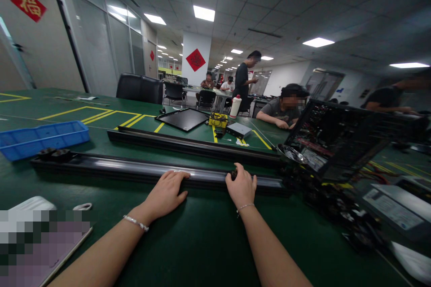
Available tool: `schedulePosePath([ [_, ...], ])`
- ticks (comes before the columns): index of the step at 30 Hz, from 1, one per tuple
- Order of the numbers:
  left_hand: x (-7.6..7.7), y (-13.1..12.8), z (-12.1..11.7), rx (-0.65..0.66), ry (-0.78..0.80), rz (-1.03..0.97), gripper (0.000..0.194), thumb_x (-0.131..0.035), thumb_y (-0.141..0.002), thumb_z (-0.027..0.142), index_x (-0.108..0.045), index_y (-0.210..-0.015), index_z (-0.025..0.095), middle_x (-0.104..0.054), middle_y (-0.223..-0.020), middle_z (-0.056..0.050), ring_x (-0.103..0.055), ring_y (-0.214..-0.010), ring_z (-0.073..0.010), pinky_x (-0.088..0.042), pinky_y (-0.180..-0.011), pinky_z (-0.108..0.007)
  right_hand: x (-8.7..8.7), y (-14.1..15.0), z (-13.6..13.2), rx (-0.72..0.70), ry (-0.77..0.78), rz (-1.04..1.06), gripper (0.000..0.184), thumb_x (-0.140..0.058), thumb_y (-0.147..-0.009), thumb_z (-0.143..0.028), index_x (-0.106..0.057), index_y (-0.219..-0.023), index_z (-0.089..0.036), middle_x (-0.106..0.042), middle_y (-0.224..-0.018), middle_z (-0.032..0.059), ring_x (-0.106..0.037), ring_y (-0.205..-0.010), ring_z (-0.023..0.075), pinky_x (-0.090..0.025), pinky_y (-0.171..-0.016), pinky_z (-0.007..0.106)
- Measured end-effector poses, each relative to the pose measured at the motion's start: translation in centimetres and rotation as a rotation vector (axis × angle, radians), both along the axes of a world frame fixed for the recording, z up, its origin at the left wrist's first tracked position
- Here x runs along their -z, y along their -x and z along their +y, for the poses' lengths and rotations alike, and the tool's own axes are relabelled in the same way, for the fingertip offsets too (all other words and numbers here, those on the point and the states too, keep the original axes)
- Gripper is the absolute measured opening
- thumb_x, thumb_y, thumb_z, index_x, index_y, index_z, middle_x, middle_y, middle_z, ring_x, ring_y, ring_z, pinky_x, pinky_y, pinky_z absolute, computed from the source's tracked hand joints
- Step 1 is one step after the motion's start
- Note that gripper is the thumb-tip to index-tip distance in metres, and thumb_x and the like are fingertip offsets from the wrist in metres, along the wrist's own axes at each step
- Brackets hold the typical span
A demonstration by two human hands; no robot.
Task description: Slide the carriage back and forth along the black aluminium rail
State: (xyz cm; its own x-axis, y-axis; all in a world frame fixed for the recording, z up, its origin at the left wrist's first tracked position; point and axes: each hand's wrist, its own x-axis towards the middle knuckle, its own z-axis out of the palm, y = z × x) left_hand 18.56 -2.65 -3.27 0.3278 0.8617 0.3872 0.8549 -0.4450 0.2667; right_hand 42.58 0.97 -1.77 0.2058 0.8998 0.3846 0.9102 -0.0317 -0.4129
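A long black channel-shaped tray (117, 167) with a shiny inner strip lies across the green table in front of me. My left hand (168, 192) rests on its near edge, fingers stretched out and thumb apart, holding nothing. Further right, my right hand (241, 184) has thumb and fingers closed around a small dark part (233, 173) over the same tray; its exact kind is hard to make out. Several black roundish parts (55, 154) sit in the tray's left end. More dark parts (340, 204) are heaped beyond its right end.
A second long black rail (188, 144) lies behind the tray. At left is a blue bin (43, 136). An open computer case (336, 139) and a power supply (397, 204) stand at right. Behind are a black panel (183, 119), a grey box (238, 130) and a seated person (283, 110).
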Motion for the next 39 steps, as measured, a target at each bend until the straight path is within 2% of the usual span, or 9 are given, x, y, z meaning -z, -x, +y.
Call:
schedulePosePath([
  [23,-0.04,0.04,-0.07,0.001,0.000,0.021,0.041,-0.052,-0.078,0.029,-0.047,-0.118,0.020,-0.060,-0.115,-0.006,-0.051,-0.110,-0.0223,-0.029,-0.102,-0.041,-0.09,-0.28,0.00,-0.006,0.014,0.057,0.046,-0.040,-0.080,-0.021,-0.045,-0.125,-0.022,-0.054,-0.126,0.0075,-0.047,-0.117,0.0217,-0.017,-0.107,0.048],
  [39,0.08,0.01,-0.05,0.003,-0.012,0.021,0.041,-0.053,-0.077,0.029,-0.047,-0.117,0.021,-0.060,-0.115,-0.006,-0.051,-0.109,-0.0224,-0.029,-0.102,-0.042,-0.19,-0.84,0.22,0.049,0.048,0.067,0.048,-0.038,-0.080,-0.018,-0.043,-0.128,-0.022,-0.052,-0.129,0.0063,-0.045,-0.118,0.0188,-0.015,-0.109,0.044],
])
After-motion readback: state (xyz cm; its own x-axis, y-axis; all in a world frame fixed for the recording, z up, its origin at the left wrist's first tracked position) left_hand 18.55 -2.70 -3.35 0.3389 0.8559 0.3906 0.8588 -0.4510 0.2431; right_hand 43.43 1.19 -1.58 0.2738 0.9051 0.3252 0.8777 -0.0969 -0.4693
